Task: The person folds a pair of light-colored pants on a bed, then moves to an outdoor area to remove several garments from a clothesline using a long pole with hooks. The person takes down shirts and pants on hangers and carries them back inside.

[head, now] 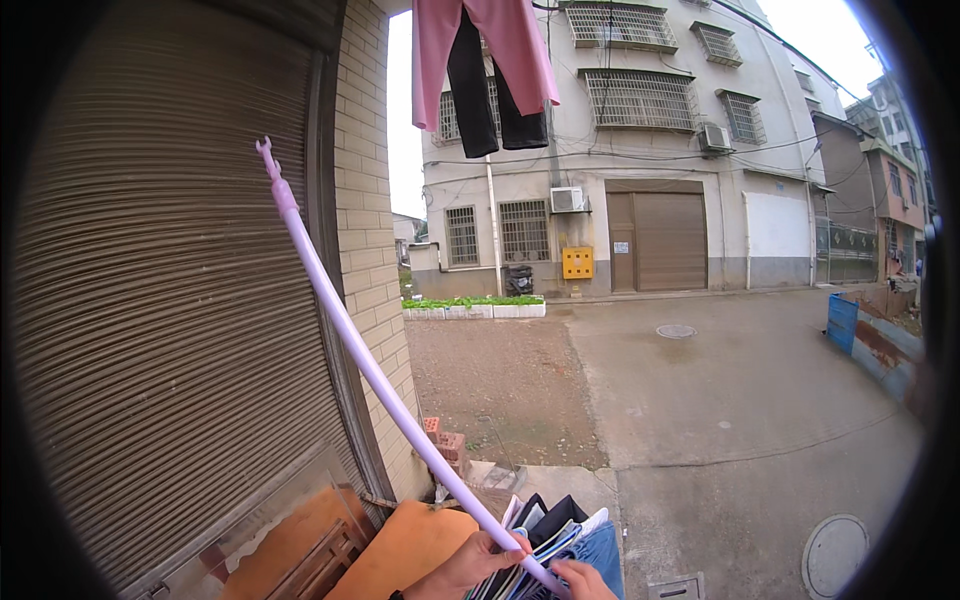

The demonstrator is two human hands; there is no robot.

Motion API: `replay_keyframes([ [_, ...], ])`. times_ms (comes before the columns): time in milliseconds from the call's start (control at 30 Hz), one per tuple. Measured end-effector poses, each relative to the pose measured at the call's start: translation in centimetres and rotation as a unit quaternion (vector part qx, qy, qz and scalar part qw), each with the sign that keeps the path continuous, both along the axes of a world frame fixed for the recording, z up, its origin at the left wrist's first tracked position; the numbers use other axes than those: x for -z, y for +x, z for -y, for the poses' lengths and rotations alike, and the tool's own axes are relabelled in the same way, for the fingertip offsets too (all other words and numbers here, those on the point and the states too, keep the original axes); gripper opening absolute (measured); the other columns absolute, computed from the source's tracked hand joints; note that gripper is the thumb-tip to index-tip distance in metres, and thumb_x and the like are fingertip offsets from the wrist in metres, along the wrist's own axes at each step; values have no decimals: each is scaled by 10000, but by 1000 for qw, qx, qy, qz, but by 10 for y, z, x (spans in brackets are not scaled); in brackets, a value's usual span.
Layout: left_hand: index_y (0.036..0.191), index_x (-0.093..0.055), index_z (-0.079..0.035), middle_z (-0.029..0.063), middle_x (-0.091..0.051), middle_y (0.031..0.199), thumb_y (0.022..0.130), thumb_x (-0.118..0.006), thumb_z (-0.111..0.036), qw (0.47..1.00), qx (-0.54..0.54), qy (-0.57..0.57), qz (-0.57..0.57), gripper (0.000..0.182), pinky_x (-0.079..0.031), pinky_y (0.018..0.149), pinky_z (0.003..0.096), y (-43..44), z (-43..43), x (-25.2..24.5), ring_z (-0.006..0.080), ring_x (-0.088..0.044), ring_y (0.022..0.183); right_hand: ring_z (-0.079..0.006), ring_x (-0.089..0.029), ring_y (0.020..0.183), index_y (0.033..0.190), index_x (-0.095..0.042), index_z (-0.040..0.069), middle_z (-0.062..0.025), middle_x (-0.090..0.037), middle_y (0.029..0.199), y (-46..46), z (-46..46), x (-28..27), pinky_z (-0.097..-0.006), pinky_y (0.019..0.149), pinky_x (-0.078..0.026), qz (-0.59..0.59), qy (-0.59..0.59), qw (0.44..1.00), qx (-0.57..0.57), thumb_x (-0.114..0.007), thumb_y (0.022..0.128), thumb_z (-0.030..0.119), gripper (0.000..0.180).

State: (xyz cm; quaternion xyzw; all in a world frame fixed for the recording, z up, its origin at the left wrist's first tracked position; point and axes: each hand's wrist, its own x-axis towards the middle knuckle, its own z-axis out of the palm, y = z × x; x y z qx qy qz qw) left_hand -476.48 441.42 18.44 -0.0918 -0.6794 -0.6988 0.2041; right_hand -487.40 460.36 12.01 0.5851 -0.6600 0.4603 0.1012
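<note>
My left hand [474, 561] is closed around the lower part of a lilac clothes-hanging pole [379, 382], with a dark band at the wrist. The pole slants up to the left and ends in a forked plastic hook in front of the roller shutter. My right hand [583, 579] is at the pole's lower end, partly cut off by the frame's bottom edge; its grip cannot be made out. Below and behind the hands is a bunch of folded clothes [600, 551] with several hangers among them. Pink trousers [517, 45] and black trousers [474, 90] hang overhead.
A ribbed roller shutter [172, 285] and a brick pillar [367, 225] stand at left. Orange boards [409, 547] lean low beside the clothes. Red bricks [450, 446] sit near the pillar's foot. Planters [472, 310] line the far side, and a blue metal barrier [842, 322] stands right.
</note>
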Motion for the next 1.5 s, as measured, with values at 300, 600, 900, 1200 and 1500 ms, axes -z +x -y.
replay_keyframes([
  [300,951,-614,-25,34,-563,871,864,-620,-302,991,26,124,41,291,-374,649,195,-11,-10,-20,76,-480,734,-388,-609,846,1127,-515,3,-254,-608,909,-18,-260,264,-454,719,-466,323,306,823,352,-577,850,344,443],
  [600,1254,-480,40,34,-521,766,823,-646,-381,982,93,155,47,625,-378,658,240,-25,-42,-56,123,-499,734,-398,-625,726,921,-633,-12,-258,-612,742,-49,-283,329,-469,603,-465,383,332,792,340,-548,847,484,509],
  [900,951,-574,-20,88,-593,775,794,-563,10,998,15,10,66,160,-428,497,234,-11,-60,-39,149,-572,617,-198,-619,694,1071,-464,-40,-133,-580,861,-235,-76,68,-333,579,-536,341,184,916,106,-709,785,175,434],
  [1200,927,-596,14,126,-622,775,778,-511,-4,983,92,161,-12,173,-426,500,226,-27,-21,-31,153,-562,562,-47,-410,471,1166,-396,43,16,-438,679,-220,96,-283,-196,390,-383,123,-188,965,-138,-388,978,188,238],
  [1500,853,-614,-6,58,-602,752,757,-533,-30,987,111,110,27,128,-386,520,199,-77,78,-22,94,-535,618,-35,-358,459,941,-463,82,37,-395,629,-260,203,-449,-191,385,-301,173,-243,935,-193,-407,966,216,147],
])
